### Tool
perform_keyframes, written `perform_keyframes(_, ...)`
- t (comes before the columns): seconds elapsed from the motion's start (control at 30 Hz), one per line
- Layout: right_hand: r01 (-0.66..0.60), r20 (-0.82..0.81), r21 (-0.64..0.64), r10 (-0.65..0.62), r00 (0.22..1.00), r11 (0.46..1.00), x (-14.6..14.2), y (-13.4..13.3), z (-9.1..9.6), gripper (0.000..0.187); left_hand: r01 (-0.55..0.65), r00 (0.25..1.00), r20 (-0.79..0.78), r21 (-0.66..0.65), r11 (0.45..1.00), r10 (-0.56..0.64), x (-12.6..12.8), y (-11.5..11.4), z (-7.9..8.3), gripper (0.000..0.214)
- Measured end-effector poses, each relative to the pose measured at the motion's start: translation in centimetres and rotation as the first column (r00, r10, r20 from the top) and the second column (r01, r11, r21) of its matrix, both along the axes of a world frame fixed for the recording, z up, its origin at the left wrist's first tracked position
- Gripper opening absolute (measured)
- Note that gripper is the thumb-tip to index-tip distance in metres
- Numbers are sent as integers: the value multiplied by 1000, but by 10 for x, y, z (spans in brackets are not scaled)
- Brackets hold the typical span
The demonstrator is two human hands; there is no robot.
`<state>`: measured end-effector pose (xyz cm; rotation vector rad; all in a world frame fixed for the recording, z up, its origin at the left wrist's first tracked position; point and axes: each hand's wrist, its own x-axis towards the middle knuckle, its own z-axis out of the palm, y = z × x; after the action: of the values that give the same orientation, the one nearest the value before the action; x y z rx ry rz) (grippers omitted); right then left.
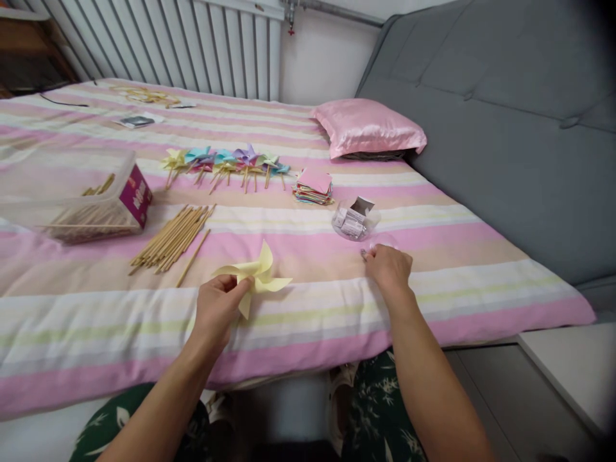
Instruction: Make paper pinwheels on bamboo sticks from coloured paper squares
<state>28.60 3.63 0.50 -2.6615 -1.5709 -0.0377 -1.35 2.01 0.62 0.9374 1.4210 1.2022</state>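
Note:
A pale yellow paper pinwheel (262, 276) without a stick is pinched at its centre by my left hand (219, 301), just above the bed's front part. My right hand (391, 266) is closed at a small clear plastic dish or lid (382, 242); a tiny dark thing shows at its fingertips, too small to name. Behind it stands a clear round tub (349, 221) with small packets in it. Left of the pinwheel lies a bundle of thin wooden sticks (168, 240), with one single stick (193, 258) apart from it.
Finished pinwheels on sticks (226, 160) lie in a row farther back, beside a stack of coloured paper squares (314, 186). A clear plastic box (96, 212) with more sticks is at left. A pink pillow (370, 128) lies by the grey headboard (505, 115).

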Motion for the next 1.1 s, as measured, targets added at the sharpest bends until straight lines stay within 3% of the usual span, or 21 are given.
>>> perform_keyframes(0.4, -23, -107, -44, 18, 994, 999, -2, 2, -1, 21, 7, 1000, 13, 6, 1000, -8, 1, -1, 1, 23)
perform_keyframes(1.1, -24, -77, 41, 27, 997, 999, -6, -1, 4, 19, 7, 1000, -7, 16, 1000, -7, -1, -2, 1, 23)
